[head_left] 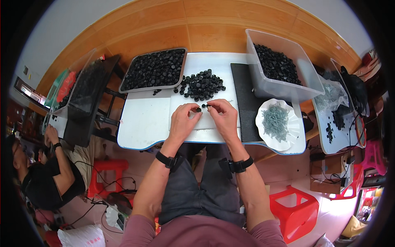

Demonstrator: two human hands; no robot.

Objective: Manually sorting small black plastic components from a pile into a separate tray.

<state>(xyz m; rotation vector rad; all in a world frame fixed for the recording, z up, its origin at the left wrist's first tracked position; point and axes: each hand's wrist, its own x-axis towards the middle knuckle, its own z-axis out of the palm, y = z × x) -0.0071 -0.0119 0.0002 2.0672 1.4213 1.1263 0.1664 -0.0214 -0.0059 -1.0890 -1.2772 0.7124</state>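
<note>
My left hand [184, 120] and my right hand [224, 118] face each other over the near middle of the white table. Between the left thumb and forefinger is a small round black cap [198, 110]. The right fingertips pinch a small dark piece too small to name, partly hidden by the fingers. Just between both hands lies another small black piece [203, 106]. Beyond my fingers spreads a loose pile of round black caps [203, 85].
A tray [184, 73] full of black caps stands at the back left. At right, a clear plastic bin [306, 84] holds small black parts; nearer, a white scalloped plate [292, 127] carries grey-green thin pieces. A red stool [294, 214] is at lower right. Another person [45, 177] works at left.
</note>
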